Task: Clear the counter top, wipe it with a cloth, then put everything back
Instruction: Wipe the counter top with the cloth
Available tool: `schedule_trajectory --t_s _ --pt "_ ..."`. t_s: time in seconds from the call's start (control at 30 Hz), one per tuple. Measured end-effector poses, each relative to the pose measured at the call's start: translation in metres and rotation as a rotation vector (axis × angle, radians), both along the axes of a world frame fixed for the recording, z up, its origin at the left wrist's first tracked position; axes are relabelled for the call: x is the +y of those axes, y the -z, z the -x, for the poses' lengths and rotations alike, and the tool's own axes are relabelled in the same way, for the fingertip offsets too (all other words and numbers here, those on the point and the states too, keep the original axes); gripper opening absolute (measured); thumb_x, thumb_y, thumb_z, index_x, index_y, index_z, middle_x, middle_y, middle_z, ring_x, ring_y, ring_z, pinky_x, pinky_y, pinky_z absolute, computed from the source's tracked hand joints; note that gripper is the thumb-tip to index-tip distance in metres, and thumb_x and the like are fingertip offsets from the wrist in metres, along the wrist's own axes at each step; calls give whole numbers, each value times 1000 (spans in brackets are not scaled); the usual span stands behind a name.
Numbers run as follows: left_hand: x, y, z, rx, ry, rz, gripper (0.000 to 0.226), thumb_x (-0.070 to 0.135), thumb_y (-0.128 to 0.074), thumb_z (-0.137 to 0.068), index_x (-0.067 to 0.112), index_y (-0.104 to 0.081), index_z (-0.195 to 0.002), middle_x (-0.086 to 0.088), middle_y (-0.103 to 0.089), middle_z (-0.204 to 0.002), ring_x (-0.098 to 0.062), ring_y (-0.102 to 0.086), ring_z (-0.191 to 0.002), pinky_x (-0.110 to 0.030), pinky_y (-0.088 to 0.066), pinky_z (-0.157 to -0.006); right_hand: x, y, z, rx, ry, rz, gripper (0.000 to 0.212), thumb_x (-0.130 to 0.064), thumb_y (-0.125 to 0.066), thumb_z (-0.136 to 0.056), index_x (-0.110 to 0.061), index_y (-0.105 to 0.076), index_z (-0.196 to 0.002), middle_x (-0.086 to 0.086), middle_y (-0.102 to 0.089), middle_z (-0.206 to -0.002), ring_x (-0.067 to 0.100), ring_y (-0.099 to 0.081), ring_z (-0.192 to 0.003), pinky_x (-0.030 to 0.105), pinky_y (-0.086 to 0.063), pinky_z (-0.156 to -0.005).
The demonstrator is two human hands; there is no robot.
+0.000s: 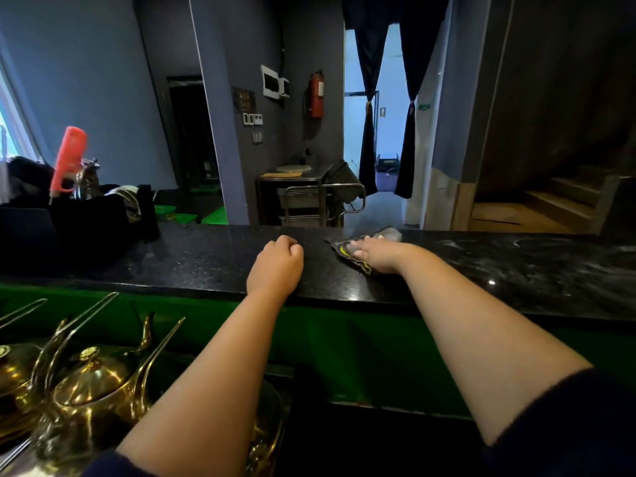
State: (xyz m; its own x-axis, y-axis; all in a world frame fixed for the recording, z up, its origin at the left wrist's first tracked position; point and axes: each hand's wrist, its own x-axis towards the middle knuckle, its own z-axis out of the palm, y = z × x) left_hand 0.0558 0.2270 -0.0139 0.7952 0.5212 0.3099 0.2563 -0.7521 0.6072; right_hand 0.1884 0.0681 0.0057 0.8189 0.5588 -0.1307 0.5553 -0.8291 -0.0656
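Observation:
A black speckled stone counter top (pixel 213 259) runs across the view. On it lies a dark cloth (pixel 347 251) with yellow marks and a grey far end. My right hand (pixel 373 253) presses flat on the cloth with straight fingers. My left hand (pixel 277 266) rests on the counter to the left of the cloth, its fingers curled into a loose fist that holds nothing. The counter to the right of the cloth shows pale wipe streaks (pixel 537 256).
A black bag (pixel 89 222) with a red object (pixel 67 160) and a metal pot (pixel 86 179) stands at the counter's left end. Brass teapots (pixel 93 383) sit on the lower shelf at the near left. Beyond the counter stands a steel trolley (pixel 309 197).

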Motion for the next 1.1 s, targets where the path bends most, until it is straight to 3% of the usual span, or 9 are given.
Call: schedule_trajectory --t_s 0.07,0.2,0.33,0.47,0.6,0.73,0.87,0.97,1.1 --pt "-7 4 0 -40 -60 -2 41 36 -27 -95 22 -54 -124 -7 -55 -124 -27 -53 -109 -42 -45 -88 19 5 7 -23 20 -7 52 -41 -20 -101 -30 -19 -152 9 -12 -161 34 -8 -148 61 -9 -115" --pt "-6 4 2 -90 -104 26 41 35 -26 -97 20 -54 -123 -9 -55 -122 -28 -54 -102 -37 -39 -77 49 1 64 89 -233 -72 49 -39 -25 -104 -34 -18 -152 2 -6 -162 29 3 -149 60 -3 -117" --pt "-6 4 1 -55 -88 -36 44 30 -22 -98 19 -58 -121 -9 -56 -122 -29 -53 -106 -36 -37 -78 0 -3 74 182 -366 -117 50 -35 -30 -104 -29 -18 -153 -7 -3 -162 15 7 -148 40 5 -118" --pt "-10 4 4 30 -35 -123 45 24 -21 -98 15 -58 -122 -15 -52 -126 -34 -48 -114 -42 -39 -89 -45 -2 54 120 -174 -156 46 -31 -27 -105 -36 -21 -151 -4 -5 -162 20 3 -149 43 5 -118" --pt "-19 4 4 123 2 -145 49 31 -19 -96 18 -51 -132 -12 -45 -136 -32 -43 -121 -43 -37 -96 -28 4 50 -2 -38 -90 47 -34 -19 -105 -33 -16 -152 2 -5 -162 29 0 -149 57 -5 -117" --pt "-19 6 6 155 -29 -216 44 32 -26 -98 24 -47 -136 -9 -41 -140 -30 -42 -124 -42 -38 -97 -22 2 79 56 -244 -103 47 -34 -23 -105 -34 -17 -152 -6 -3 -162 23 3 -149 56 -1 -117" --pt "-20 5 6 187 -43 -257 43 35 -28 -98 26 -45 -137 -8 -39 -141 -29 -40 -125 -42 -39 -95 -68 -1 83 178 -361 -162 47 -31 -29 -105 -36 -21 -151 -11 -5 -161 11 5 -148 42 2 -118" --pt "-26 3 6 221 -57 -274 44 35 -28 -99 25 -42 -139 -8 -38 -141 -30 -38 -126 -43 -39 -95 -87 -2 64 178 -220 -234 45 -26 -29 -105 -37 -26 -149 -10 -6 -161 13 5 -148 44 3 -120" --pt "-32 3 4 258 -84 -275 45 34 -28 -99 21 -40 -141 -10 -37 -142 -31 -38 -127 -44 -38 -97 -54 2 42 12 -22 -139 46 -24 -22 -106 -36 -20 -151 0 -5 -162 27 1 -149 58 -6 -117"
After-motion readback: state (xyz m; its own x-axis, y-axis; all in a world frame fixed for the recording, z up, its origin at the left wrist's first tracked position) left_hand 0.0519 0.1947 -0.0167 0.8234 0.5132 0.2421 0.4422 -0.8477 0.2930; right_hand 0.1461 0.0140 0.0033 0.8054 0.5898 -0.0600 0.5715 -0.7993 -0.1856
